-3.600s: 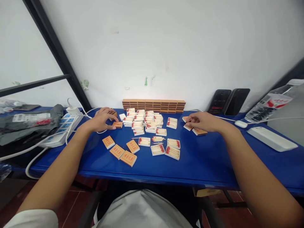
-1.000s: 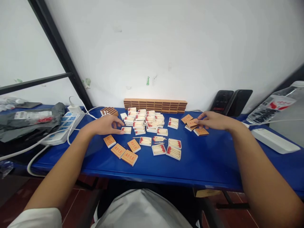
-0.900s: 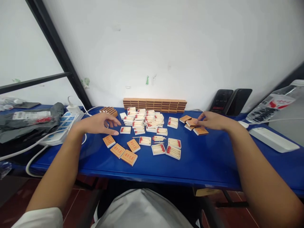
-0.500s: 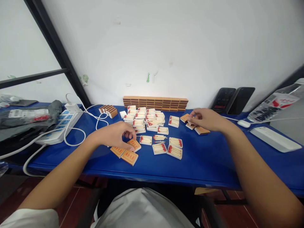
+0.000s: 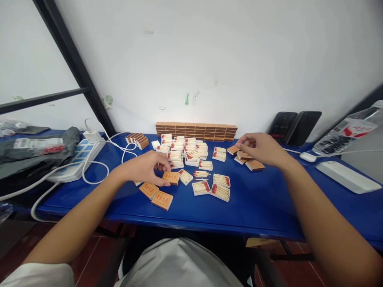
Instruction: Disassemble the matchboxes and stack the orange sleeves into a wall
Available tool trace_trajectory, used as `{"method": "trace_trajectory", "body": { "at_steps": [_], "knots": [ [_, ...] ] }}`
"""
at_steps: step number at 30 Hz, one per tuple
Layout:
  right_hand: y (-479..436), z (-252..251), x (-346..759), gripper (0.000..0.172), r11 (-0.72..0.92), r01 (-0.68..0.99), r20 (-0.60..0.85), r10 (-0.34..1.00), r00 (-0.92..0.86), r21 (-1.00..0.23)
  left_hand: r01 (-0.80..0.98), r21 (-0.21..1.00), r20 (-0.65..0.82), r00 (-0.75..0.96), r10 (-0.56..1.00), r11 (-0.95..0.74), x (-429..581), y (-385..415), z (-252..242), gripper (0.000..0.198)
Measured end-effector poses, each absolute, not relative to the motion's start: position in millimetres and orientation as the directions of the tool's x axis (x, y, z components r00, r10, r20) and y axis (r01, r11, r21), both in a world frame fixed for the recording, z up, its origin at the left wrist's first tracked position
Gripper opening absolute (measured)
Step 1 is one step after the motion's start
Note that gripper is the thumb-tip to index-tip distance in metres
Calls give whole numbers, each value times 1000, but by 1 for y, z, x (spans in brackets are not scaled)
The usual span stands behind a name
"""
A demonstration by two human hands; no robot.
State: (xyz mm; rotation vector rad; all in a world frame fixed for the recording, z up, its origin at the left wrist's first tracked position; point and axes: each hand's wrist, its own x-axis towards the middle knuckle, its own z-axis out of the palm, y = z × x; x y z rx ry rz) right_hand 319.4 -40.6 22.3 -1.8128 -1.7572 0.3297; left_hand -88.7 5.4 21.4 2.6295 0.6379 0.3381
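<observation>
Head view: labelled matchbox (image 5: 171, 178) at the left front of the blue table (image 5: 257, 203), pinched between thumb and fingers of the left hand (image 5: 146, 166); whether lifted, cannot tell. Step in hand, as judged: handling this box. Open tray (image 5: 185, 177) of matches lies just beside its right end. Two closed boxes (image 5: 162, 199) lie nearer the table edge. Right hand (image 5: 261, 148), fingers narrow, is at an orange box (image 5: 233, 150); grip unclear. Next move likely calls for a steady left pinch, clear of the tray.
</observation>
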Motion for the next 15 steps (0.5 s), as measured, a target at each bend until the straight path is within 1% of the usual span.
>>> {"method": "trace_trajectory", "body": {
  "at_steps": [1,3,5,6,8,10,15],
  "knots": [
    [-43,22,308,40,90,755,224,972,77,-650,376,441,191,848,495,-815,-87,4,22,21],
    [-49,18,277,45,171,550,205,979,0,-818,371,438,298,799,522,-819,-83,1,20,20],
    [-58,10,242,45,213,352,181,976,-124,-911,369,436,388,746,541,-821,-76,-3,16,23],
    [-62,6,226,47,201,268,153,970,-191,-942,363,427,436,720,540,-828,-71,-6,13,24],
    [-71,-3,198,54,135,169,91,965,-247,-976,348,386,525,678,514,-854,-62,-11,7,26],
    [-77,-9,181,56,93,115,60,963,-262,-989,331,341,591,653,474,-880,-55,-14,1,28],
    [-77,-15,179,54,116,50,103,974,-204,-992,340,275,658,615,434,-899,-48,-14,-9,37]
  ]
}}
